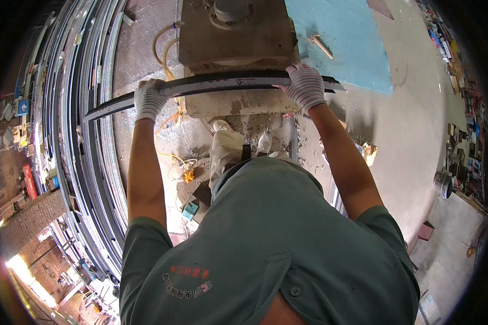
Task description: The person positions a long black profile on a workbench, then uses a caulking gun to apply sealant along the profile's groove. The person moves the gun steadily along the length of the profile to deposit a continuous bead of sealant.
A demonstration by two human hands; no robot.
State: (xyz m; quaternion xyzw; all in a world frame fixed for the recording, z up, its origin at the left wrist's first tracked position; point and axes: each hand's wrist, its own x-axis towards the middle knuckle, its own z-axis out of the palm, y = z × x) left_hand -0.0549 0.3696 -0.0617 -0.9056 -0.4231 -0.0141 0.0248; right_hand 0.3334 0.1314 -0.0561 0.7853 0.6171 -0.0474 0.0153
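A long dark metal profile bar (222, 84), with a pale strip along its face, lies crosswise in front of me over the near part of a brown machine (236, 38). My left hand (149, 98), in a striped knit work glove, is closed around the bar left of the machine. Near its right end, my right hand (305, 86), gloved the same way, grips the bar with fingers wrapped over it. The bar's left end reaches to the stacked profiles, and its right end looks cut at a slant. The undersides of both grips are hidden.
Many long metal profiles (87, 141) run along my left. A yellow hose (165, 51) hangs beside the machine. To the right are a light blue sheet (352, 49) with a small wooden piece (322, 47) on it, and a metal can (443, 184). Shavings litter the floor.
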